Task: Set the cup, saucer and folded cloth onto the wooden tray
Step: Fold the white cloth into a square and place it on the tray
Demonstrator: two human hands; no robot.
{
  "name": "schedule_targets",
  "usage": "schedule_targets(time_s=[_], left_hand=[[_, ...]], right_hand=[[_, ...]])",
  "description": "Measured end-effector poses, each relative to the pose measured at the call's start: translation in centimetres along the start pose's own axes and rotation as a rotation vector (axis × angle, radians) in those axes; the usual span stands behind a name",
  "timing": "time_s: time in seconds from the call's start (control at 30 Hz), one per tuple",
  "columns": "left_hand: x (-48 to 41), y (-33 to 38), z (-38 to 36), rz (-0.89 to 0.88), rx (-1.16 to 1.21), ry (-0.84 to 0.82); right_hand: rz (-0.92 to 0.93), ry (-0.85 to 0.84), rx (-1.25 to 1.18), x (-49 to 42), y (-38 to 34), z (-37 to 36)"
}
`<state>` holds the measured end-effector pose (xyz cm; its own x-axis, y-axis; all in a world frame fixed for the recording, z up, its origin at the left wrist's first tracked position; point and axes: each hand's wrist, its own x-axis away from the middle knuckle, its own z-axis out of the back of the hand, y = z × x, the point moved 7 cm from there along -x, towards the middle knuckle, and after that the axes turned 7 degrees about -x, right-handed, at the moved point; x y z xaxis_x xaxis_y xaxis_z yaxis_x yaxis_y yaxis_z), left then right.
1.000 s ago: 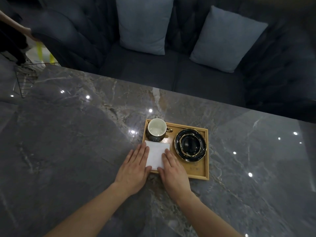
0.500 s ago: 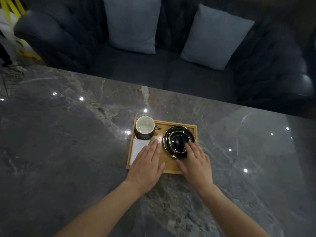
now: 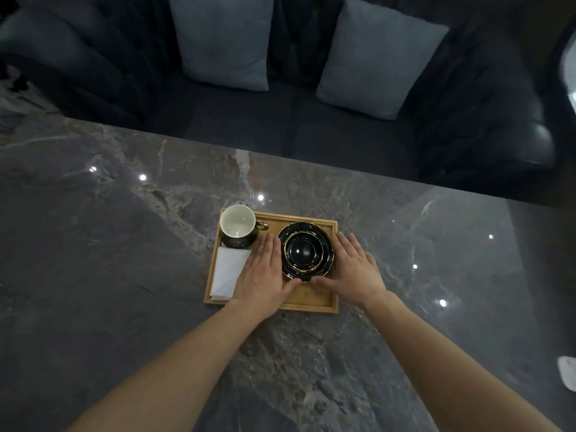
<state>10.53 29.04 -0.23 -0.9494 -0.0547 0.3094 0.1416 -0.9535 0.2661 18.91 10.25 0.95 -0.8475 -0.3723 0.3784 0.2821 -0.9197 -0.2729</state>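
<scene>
Nearest the bottom of the frame, two bare forearms reach up across the glossy grey marbled desk (image 3: 124, 275) toward the middle. At centre, the left hand (image 3: 265, 272) lies flat with fingers straight, its palm over the near edge of the shallow rectangular wooden tray (image 3: 318, 302) and its outer edge touching the folded white cloth (image 3: 226, 272). The right hand (image 3: 353, 269) lies flat on the other side, fingers extended. Both bracket the round black gold-rimmed saucer (image 3: 305, 254), thumbs nearly meeting below it; each grip is spread wide and clasps nothing.

The saucer sits in the tray's right half. It looks glazed, stiff, slick and breakable, so I judge it best taken by the rim from two opposite sides, lifted level. The cloth lies in the tray's lower-left part, soft and light; pinching it at a folded edge should keep it from opening. Just above it, at the tray's upper-left corner, stands the dark cup with a white inside and gold handle (image 3: 239, 227), upright and seemingly empty; the handle or the body offers a firm hold, though the glaze is probably slippery.

All three appear set on the tray. Beyond the desk, in the upper frame, a dark sofa (image 3: 467, 104) carries two grey cushions (image 3: 224, 39).
</scene>
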Motion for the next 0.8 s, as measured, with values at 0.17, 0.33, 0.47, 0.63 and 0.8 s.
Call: schedule_targets(time_s=[0.17,0.33,0.47,0.63,0.8], left_hand=[[-0.2,0.0,0.0,0.013,0.006,0.012],[-0.3,-0.2,-0.2,0.003,0.009,0.014],[-0.2,-0.5,-0.3,-0.005,-0.009,0.010],[-0.4,-0.7,-0.2,-0.015,-0.017,-0.014],[-0.5,-0.8,0.0,-0.025,-0.014,-0.044]], right_hand=[[0.024,-0.005,0.012,0.1,0.0,-0.1],[0.023,0.004,0.009,0.6,-0.2,-0.2],[0.011,0.007,0.010,1.1,-0.4,-0.5],[-0.007,0.037,0.013,1.7,-0.7,-0.8],[-0.036,0.053,0.012,2.3,-1.1,-1.1]])
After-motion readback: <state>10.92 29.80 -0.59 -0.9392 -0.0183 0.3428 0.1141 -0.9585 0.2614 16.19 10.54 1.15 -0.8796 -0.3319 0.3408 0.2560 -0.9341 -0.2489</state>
